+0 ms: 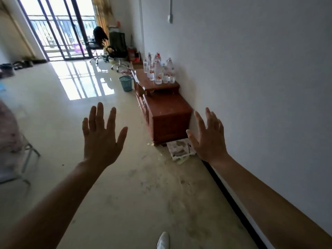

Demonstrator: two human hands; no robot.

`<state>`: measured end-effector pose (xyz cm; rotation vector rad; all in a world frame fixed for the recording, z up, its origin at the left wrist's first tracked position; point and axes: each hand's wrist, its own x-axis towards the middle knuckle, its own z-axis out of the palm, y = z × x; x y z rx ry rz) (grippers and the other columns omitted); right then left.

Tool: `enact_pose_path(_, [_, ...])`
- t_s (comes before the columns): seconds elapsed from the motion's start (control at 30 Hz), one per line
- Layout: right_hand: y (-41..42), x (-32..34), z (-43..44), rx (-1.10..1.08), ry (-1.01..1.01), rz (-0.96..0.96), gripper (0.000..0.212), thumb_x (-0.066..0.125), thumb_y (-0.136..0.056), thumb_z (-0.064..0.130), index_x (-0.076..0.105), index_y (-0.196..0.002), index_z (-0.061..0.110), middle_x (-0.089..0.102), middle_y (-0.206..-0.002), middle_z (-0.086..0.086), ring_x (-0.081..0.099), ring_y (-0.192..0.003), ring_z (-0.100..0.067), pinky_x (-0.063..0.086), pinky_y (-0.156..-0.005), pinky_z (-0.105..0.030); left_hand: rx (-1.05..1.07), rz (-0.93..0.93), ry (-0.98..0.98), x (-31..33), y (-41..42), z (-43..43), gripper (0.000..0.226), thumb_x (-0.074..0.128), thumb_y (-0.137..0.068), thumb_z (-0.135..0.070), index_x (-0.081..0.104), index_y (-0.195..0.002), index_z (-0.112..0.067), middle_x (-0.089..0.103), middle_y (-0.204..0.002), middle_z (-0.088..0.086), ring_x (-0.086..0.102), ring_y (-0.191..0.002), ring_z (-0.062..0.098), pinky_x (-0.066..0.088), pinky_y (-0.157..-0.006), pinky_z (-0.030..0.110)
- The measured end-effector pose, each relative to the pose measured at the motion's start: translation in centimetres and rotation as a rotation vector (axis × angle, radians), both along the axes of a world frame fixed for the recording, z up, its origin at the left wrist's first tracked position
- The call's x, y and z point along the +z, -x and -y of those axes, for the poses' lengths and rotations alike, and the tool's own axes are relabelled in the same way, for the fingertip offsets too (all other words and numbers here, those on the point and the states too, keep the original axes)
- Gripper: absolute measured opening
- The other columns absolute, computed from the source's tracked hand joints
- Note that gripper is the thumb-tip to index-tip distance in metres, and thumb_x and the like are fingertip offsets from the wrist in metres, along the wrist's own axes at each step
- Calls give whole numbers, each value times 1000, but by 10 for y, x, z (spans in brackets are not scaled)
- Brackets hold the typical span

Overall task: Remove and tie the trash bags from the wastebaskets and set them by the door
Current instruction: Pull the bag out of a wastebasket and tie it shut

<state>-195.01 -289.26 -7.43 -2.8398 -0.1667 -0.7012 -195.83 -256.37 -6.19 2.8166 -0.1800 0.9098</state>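
A blue mesh wastebasket [126, 83] stands on the tiled floor far ahead, just left of a low brown cabinet [166, 114]. I cannot tell from here whether a bag lines it. My left hand [102, 135] is raised in front of me, palm away, fingers spread, holding nothing. My right hand [209, 139] is raised the same way near the white wall, fingers apart and empty. Both hands are well short of the wastebasket.
Several water bottles [159, 71] stand on the cabinet's far step. A white foam tray [179, 149] lies on the floor at the cabinet's near end. Two office chairs [107, 45] stand before the glass balcony door [59, 29]. A metal-legged table [19, 157] is at the left.
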Motion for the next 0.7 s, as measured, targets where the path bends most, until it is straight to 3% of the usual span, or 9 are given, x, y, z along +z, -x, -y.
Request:
enact_pose_path(0.13, [-110, -21, -105, 136, 6, -13, 69, 41, -97, 54, 22, -154, 21, 17, -160, -20, 22, -146, -40, 23, -115, -57, 125, -3, -28, -9, -61, -88, 70, 31, -99, -54, 28, -154, -11, 12, -163, 23, 12, -151, 40, 21, -114, 61])
enact_pose_path(0.3, [-238, -12, -236, 283, -32, -26, 72, 39, -96, 56, 13, -156, 24, 15, -161, -19, 21, -145, -40, 22, -115, -56, 284, -87, -58, -8, -139, -196, 70, 30, -98, -55, 26, -155, -14, 11, -164, 21, 11, -151, 39, 22, -113, 63])
enact_pose_path(0.6, [-365, 6, -464, 609, 70, -36, 71, 42, -97, 55, 22, -154, 18, 19, -159, -21, 25, -144, -38, 25, -115, -53, 633, -86, 33, -10, -179, -377, 70, 35, -96, -54, 31, -153, -14, 17, -162, 22, 19, -148, 41, 26, -109, 66])
enact_pose_path(0.7, [-390, 4, -521, 676, 92, -4, 70, 42, -97, 54, 23, -154, 18, 19, -159, -20, 26, -144, -38, 24, -115, -51, 660, -78, 54, -14, -201, -419, 71, 33, -95, -54, 30, -153, -14, 18, -162, 23, 19, -148, 42, 25, -110, 67])
